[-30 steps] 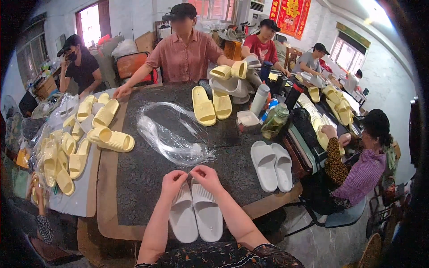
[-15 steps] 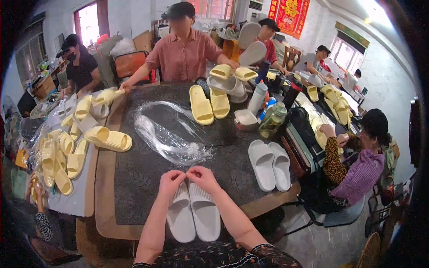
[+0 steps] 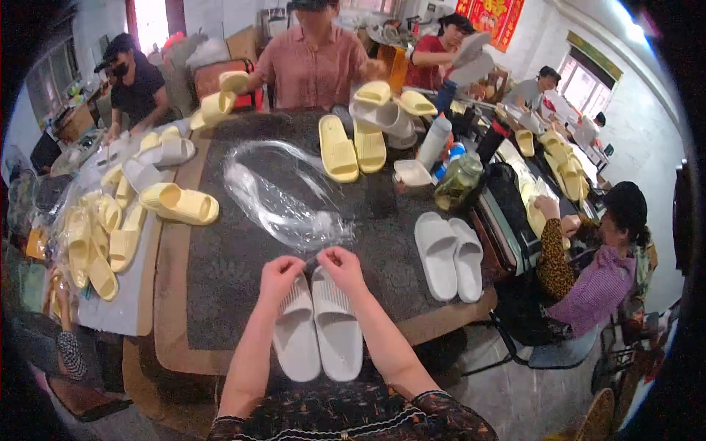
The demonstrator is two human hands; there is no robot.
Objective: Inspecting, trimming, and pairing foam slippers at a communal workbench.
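A pair of light grey slide slippers lies side by side at the table's near edge, toes pointing away from me: the left slipper (image 3: 298, 349) and the right slipper (image 3: 340, 345). At its ribbed toe end, my left hand (image 3: 282, 277) has its fingertips pinched together. My right hand (image 3: 341, 270) pinches likewise over the right slipper's toe. A small dark bit shows between my fingertips, too small to name. Just beyond my hands lies a crumpled heap of clear plastic film (image 3: 254, 195).
Another grey pair (image 3: 437, 257) stands to the right, yellow slippers (image 3: 340, 151) farther back. Bottles (image 3: 460, 187) and a small white box (image 3: 408, 174) crowd the right. Yellow slippers cover the left table (image 3: 121, 323). A co-worker (image 3: 309, 62) stands opposite; others sit around.
My fingertips have drawn slightly apart over the toes. The co-worker opposite has lifted yellow slippers from the left. A person in red has shifted grey slippers rightward. My view has tilted slightly.
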